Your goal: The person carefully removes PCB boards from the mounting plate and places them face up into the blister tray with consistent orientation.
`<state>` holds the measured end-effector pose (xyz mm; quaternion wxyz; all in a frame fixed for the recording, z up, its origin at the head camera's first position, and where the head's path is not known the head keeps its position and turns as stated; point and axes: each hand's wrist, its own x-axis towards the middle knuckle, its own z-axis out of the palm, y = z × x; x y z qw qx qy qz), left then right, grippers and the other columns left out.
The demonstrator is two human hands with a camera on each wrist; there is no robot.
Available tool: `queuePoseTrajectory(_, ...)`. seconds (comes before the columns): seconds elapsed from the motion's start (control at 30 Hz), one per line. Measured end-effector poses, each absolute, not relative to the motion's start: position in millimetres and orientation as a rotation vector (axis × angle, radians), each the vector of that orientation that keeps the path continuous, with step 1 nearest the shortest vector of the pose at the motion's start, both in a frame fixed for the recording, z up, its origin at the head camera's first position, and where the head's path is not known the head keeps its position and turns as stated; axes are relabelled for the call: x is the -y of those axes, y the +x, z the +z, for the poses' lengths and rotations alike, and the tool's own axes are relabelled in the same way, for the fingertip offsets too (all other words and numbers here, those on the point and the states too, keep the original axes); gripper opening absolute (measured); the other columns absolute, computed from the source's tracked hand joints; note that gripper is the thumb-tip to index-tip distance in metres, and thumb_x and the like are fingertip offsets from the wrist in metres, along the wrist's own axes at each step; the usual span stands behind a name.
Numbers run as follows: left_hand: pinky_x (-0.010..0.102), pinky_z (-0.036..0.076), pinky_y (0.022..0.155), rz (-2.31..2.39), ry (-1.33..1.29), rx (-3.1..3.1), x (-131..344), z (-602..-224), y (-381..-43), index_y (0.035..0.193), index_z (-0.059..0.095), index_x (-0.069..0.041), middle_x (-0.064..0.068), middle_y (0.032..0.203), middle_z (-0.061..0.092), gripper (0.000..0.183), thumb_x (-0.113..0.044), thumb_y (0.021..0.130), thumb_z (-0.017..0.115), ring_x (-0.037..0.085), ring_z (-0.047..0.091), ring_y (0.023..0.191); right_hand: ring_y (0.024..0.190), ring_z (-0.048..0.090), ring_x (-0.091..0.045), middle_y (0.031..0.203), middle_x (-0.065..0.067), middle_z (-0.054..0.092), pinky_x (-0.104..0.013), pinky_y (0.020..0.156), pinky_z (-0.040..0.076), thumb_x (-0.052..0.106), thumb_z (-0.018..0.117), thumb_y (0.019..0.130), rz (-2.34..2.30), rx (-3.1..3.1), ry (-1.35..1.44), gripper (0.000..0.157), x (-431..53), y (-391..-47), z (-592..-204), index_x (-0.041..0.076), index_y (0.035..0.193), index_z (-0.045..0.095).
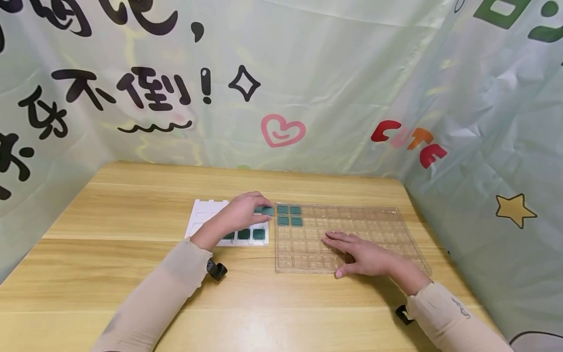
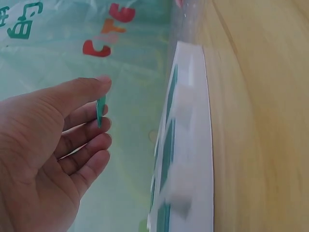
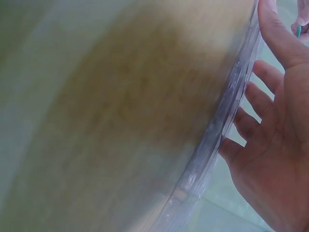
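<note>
My left hand (image 1: 241, 211) pinches a small green square chip (image 2: 100, 112) between thumb and fingers, above the right side of a white tray (image 1: 203, 208). In the left wrist view the chip is edge-on, clear of the tray. Several dark green chips (image 1: 259, 234) lie in the white tray's front row; the hand hides part of the tray. To the right is a clear plastic tray (image 1: 303, 247) with a grid of pockets. A group of green chips (image 1: 283, 221) sits in its far left corner. My right hand (image 1: 365, 254) rests on this tray, fingers spread.
Both trays lie side by side on a wooden table (image 1: 110, 264). A printed cloth (image 1: 343, 98) hangs behind the table and along its sides. Black wrist devices (image 1: 217, 270) are worn at both cuffs.
</note>
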<state>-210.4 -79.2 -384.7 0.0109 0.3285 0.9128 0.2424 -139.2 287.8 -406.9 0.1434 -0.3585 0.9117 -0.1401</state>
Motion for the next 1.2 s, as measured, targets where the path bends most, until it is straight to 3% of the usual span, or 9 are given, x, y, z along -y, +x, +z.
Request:
queuePoseTrajectory(0.27,0.038,0.049,0.094,0.728,1.076,-2.824,61.1,-385.3,-208.1,0.126,0.066,-0.007,0.005,0.121,0.063,0.043,-0.031,0.091,0.071,0.021,0.059,0.110,0.143,0.021,-0.042,0.160,-0.010,0.024,-0.066,0.107,0.024,0.059,0.064,0.084,-0.404,-2.627,-1.026,0.089,-287.6,-138.9,-406.6,0.017,0.155,0.031)
queuePoseTrajectory(0.73,0.035,0.049,0.092,0.664,1.103,-2.790,40.1,-392.3,-205.9,0.122,0.068,-0.011,0.002,0.117,0.063,0.037,-0.031,0.091,0.072,0.019,0.059,0.105,0.142,0.022,-0.042,0.159,-0.012,0.025,-0.064,0.108,0.025,0.056,0.066,0.085,-0.413,-2.620,-1.032,0.088,-286.9,-138.2,-403.9,0.015,0.155,0.032)
queuePoseTrajectory(0.97,0.037,0.042,0.104,0.641,1.123,-2.751,35.1,-396.7,-203.6,0.122,0.068,-0.011,0.002,0.123,0.063,0.037,-0.030,0.091,0.072,0.023,0.051,0.125,0.143,0.022,-0.041,0.159,-0.012,0.024,-0.064,0.107,0.027,0.056,0.065,0.085,-0.414,-2.614,-1.033,0.087,-286.1,-137.9,-402.7,0.015,0.155,0.032)
queuePoseTrajectory(1.2,0.032,0.048,0.091,0.569,1.151,-2.769,30.1,-400.2,-199.8,0.118,0.069,-0.012,0.001,0.117,0.063,0.035,-0.033,0.090,0.072,0.016,0.057,0.108,0.143,0.022,-0.041,0.159,-0.012,0.024,-0.064,0.107,0.026,0.057,0.065,0.085,-0.413,-2.614,-1.022,0.088,-286.0,-137.8,-403.3,0.015,0.155,0.031)
